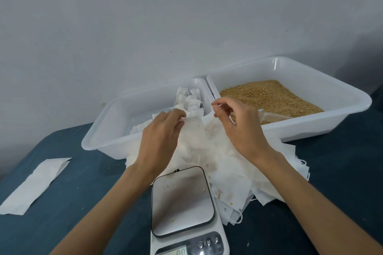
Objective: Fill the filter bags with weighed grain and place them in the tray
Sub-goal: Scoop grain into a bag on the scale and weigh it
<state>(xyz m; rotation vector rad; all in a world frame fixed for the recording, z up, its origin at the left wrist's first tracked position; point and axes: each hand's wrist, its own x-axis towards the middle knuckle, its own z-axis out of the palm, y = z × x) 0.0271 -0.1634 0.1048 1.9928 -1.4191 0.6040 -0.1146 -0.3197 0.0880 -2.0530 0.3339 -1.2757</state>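
My left hand [163, 130] pinches the gathered top of a white filter bag [194, 128] held above the table, between the two trays. My right hand [234, 120] pinches the bag's thin drawstring and holds it out to the right. The left white tray [97, 134] holds several filled, tied bags [188, 99] at its back. The right white tray [352, 97] holds brown grain [269, 97] and a clear scoop [273, 117]. A pile of empty filter bags [238, 172] lies under my hands. A digital scale [182, 201] with a bare steel plate stands in front, reading 0.0.
A long white paper strip [35, 184] lies at the left on the dark blue table cover [72, 223]. A few loose grains dot the scale plate and the cover. A grey wall rises right behind the trays.
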